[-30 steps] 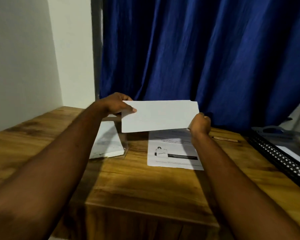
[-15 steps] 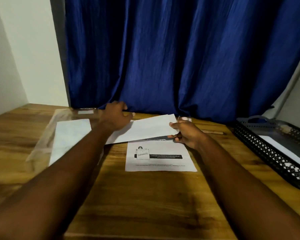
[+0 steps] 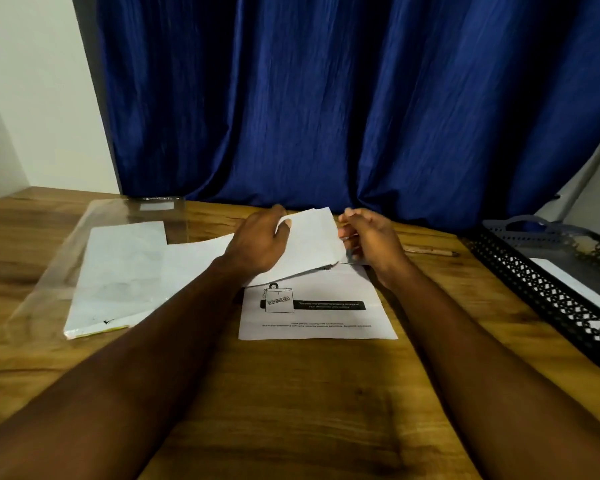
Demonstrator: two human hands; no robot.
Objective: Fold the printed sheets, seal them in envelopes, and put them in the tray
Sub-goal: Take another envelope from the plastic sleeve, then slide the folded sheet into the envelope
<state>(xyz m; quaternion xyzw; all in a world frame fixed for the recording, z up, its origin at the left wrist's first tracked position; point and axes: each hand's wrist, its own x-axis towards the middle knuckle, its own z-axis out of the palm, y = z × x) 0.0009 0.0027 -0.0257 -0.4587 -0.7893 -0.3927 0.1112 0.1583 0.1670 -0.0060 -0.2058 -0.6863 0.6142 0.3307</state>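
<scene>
A white envelope (image 3: pixel 312 240) lies slanted across the top of a printed sheet (image 3: pixel 326 320), which rests flat on the wooden table (image 3: pixel 291 393). My left hand (image 3: pixel 260 242) grips the envelope near its upper edge, thumb on its face. My right hand (image 3: pixel 373 242) is at the envelope's right end, with its curled fingertips at that edge. The black mesh tray (image 3: pixel 548 299) stands at the right edge of the table and holds a white envelope (image 3: pixel 575 285).
A pack of white envelopes (image 3: pixel 118 271) in clear plastic wrap lies left of the sheet. A pencil (image 3: pixel 430 251) rests behind my right hand. A blue curtain (image 3: pixel 326 98) hangs along the table's back edge, and a white wall stands at the left.
The envelope has come down from mid-air onto the top of the printed sheet. My left hand has slid right along it, and the view has turned a little to the right.
</scene>
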